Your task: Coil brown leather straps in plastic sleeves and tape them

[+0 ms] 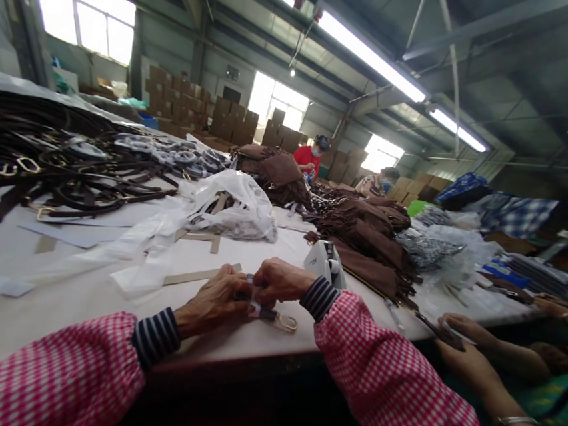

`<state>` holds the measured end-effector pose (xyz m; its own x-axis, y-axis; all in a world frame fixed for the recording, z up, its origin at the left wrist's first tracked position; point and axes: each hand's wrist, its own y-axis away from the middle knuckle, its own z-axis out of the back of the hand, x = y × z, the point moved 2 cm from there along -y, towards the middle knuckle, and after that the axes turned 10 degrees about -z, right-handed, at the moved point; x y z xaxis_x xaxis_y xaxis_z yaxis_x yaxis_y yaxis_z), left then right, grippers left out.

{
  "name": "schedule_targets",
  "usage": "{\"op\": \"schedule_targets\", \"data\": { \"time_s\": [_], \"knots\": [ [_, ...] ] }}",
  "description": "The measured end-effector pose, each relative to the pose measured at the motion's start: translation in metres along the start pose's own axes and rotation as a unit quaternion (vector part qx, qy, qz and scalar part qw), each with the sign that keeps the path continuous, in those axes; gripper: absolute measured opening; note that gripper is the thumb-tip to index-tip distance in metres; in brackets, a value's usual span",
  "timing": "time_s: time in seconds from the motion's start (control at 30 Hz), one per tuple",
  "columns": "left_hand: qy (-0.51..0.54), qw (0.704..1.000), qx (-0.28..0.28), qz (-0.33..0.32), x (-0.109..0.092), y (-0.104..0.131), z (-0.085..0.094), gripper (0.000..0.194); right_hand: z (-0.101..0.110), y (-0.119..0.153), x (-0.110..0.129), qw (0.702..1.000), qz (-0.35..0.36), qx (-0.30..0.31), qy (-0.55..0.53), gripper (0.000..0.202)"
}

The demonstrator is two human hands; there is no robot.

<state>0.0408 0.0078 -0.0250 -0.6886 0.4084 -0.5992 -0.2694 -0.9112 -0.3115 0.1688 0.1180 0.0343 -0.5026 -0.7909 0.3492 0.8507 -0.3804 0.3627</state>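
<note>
My left hand [218, 300] and my right hand [280, 283] meet near the front edge of the white table. Both sets of fingers are closed around a short dark strap [267, 314], which seems partly covered by clear film. A gold metal buckle [287, 322] sticks out from its right end, below my right hand. Fingers hide most of the strap. Just behind my right wrist stands a grey-white tape dispenser [323, 260]. Beside my left hand, a flat beige strip [192, 276] lies on the table.
Dark straps with gold buckles [66, 179] are heaped at the left. A clear plastic bag [237, 205] sits in the middle, with brown bags [363, 227] piled beyond. At the right, a co-worker's hands [462, 341] hold a dark item. Two people work farther back.
</note>
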Motion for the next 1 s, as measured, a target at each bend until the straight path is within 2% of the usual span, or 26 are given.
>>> {"op": "schedule_targets", "data": {
  "time_s": [0.17,0.33,0.43,0.53,0.67,0.7,0.83,1.0],
  "knots": [
    [-0.067,0.997,0.01,-0.024,-0.003,0.005,0.002,0.034,-0.013,0.017,0.019,0.985,0.023,-0.113,0.128,0.005],
    [-0.084,0.996,0.02,-0.032,-0.006,0.008,-0.001,0.044,-0.041,0.03,0.024,0.94,0.05,-0.195,0.275,0.014],
    [-0.097,0.994,-0.004,-0.043,-0.006,0.008,-0.005,0.047,-0.051,0.032,0.019,0.926,0.048,-0.24,0.288,0.012],
    [-0.115,0.992,-0.008,-0.053,-0.006,0.008,-0.008,0.046,-0.056,0.035,0.015,0.923,0.056,-0.259,0.277,0.008],
    [-0.122,0.992,-0.006,-0.04,-0.006,0.007,-0.01,0.035,-0.071,0.047,0.013,0.92,0.052,-0.296,0.254,0.007],
    [-0.12,0.992,-0.005,-0.038,-0.006,0.007,-0.009,0.031,-0.077,0.051,0.013,0.915,0.041,-0.312,0.254,0.013],
    [-0.08,0.996,0.023,-0.045,-0.005,0.007,0.005,0.025,-0.105,0.064,0.013,0.889,-0.016,-0.379,0.257,0.043],
    [-0.042,0.995,0.08,-0.029,-0.005,0.001,0.024,0.036,-0.117,0.067,0.012,0.886,-0.021,-0.396,0.241,0.047]
  ]
}}
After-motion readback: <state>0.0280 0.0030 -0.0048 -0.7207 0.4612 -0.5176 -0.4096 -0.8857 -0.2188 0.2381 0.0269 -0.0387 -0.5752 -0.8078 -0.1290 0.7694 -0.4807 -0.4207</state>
